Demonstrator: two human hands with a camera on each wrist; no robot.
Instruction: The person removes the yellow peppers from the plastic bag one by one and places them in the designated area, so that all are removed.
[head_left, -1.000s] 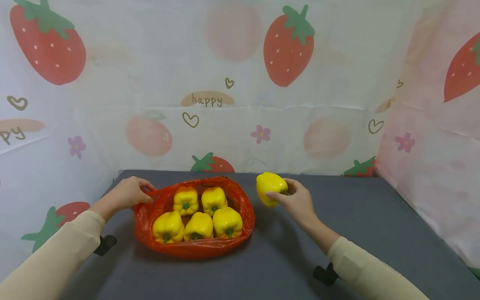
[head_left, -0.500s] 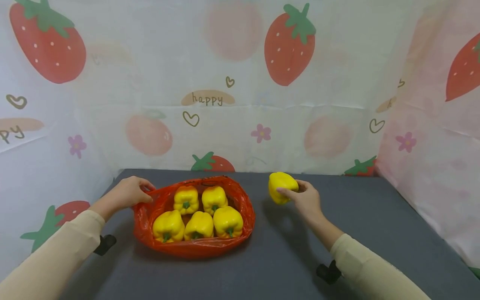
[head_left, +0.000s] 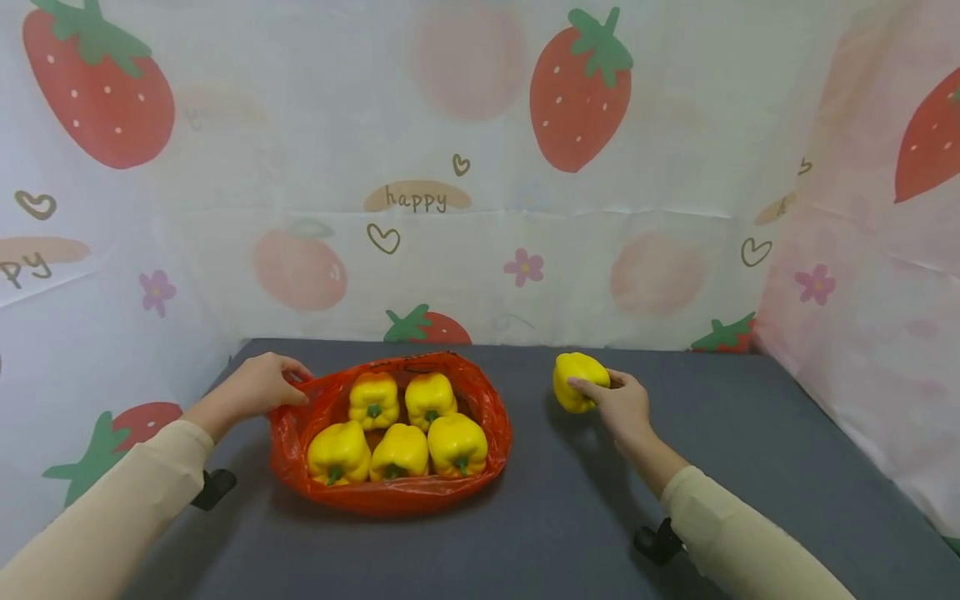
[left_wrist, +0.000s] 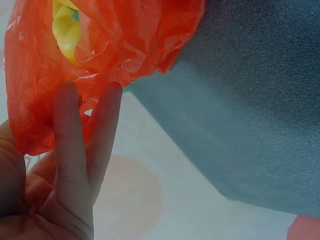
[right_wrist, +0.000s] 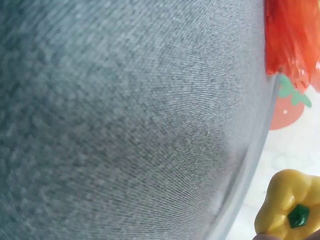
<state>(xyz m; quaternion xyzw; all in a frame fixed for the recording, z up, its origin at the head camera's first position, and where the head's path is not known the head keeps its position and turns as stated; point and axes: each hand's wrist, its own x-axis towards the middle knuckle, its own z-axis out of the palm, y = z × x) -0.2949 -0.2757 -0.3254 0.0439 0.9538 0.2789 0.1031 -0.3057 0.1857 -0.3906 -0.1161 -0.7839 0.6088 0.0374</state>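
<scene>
A red plastic bag (head_left: 390, 497) lies open on the grey table, with several yellow bell peppers (head_left: 400, 452) inside, their green stems facing the near side. My left hand (head_left: 255, 387) grips the bag's left rim; in the left wrist view the thumb and fingers (left_wrist: 70, 135) are at the crumpled red plastic. To the right of the bag, my right hand (head_left: 624, 404) holds another yellow bell pepper (head_left: 576, 379) above the table, thumb on its near side. The right wrist view shows this pepper's green stem (right_wrist: 298, 216) at the lower right corner.
The grey table (head_left: 525, 533) extends to the right of and in front of the bag. A white cloth wall (head_left: 450, 275) with strawberry prints stands behind it, with further cloth on both sides. A black wrist strap piece (head_left: 658, 542) hangs under the right sleeve.
My right hand has moved to the right with the yellow bell pepper, away from the bag, dropping slightly at the end. The left hand and the bag have stayed in place.
</scene>
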